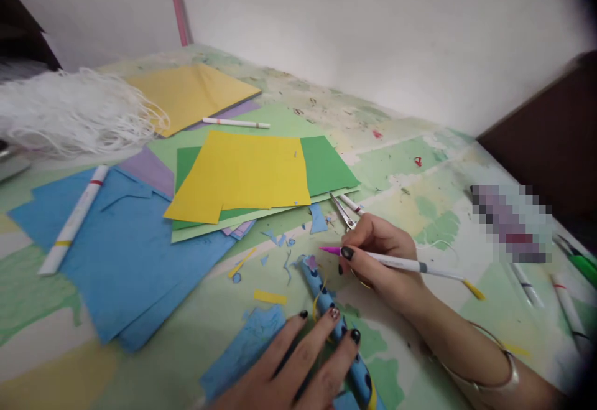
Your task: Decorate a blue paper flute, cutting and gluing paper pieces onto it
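Right hand: a slim white brush pen (401, 262) with a magenta tip is being grasped by the right hand (385, 257), the tip being held just beside the roll's upper end, apart from it.
Left hand: the fingers of the left hand (298, 366) are being kept spread and unclenched, fingertips being rested on the roll.
Roll: the blue paper roll (311, 276) with dark spots is being steadied at a slant between the hands.
Left side: room is being bounded by overlapping blue paper sheets (130, 260) and a bright yellow paper sheet (247, 170), its straight edge being lapped over a darker green sheet (329, 164).
Near the right knuckles: metal scissors (345, 214) are being partly hidden.
Right side: the green-and-white patterned desk cover (443, 229) is being exposed between the right hand and white markers (569, 304).
Far edge: the desk is being bordered by a white wall (326, 37).
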Tool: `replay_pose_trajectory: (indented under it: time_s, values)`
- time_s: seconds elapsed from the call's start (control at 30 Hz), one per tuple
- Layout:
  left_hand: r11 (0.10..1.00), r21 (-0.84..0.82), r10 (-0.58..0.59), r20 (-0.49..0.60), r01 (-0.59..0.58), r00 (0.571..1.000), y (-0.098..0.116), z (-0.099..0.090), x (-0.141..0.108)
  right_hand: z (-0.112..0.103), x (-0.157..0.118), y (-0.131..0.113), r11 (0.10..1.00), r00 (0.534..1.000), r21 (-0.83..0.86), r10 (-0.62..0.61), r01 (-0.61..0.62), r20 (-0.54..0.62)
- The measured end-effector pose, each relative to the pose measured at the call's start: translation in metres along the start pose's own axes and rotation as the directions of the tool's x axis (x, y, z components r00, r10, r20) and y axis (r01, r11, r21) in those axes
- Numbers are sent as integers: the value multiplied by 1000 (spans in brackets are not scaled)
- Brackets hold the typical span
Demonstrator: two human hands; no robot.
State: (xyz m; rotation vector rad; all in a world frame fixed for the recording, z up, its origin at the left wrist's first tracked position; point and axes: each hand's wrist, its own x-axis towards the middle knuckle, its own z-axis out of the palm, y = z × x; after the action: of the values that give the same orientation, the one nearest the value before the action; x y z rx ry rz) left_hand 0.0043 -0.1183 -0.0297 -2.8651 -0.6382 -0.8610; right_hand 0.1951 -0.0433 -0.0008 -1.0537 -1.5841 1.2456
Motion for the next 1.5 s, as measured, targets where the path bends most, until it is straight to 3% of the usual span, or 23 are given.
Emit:
replay_pose_trajectory:
  time_s: [0.17,0.27,0.37,0.47,0.57,0.63,0.77,0.97,1.5]
  values:
    - [1000,22,6,-46,-5,999,8,-2,2,5,3,0,1000,990,14,-26,28,-137]
    - [999,-19,-41,-80,40,996,13,-9,4,9,4,0,994,979,-54,-100,92,-177]
    - [984,-151,-98,-44,90,994,11,-23,9,11,5,3,981,963,-109,-183,163,-199]
    - [934,-332,-155,-40,133,987,2,-34,15,9,4,3,992,966,-1,-126,129,-226]
    - [841,-419,-387,-22,343,922,-14,-36,19,8,-2,-8,986,970,111,-95,123,-226]
    - [814,-403,-475,-47,418,879,-28,-33,20,11,-10,-19,976,972,173,-96,134,-214]
    - [858,-328,-439,-67,396,896,-47,-26,20,22,-27,-36,947,981,296,-69,122,-182]
    - [875,-312,-401,-36,371,915,-47,-23,19,34,-36,-42,918,981,380,-48,117,-188]
    - [902,-284,-353,-55,324,934,-46,-24,20,34,-36,-36,930,982,349,-55,117,-182]
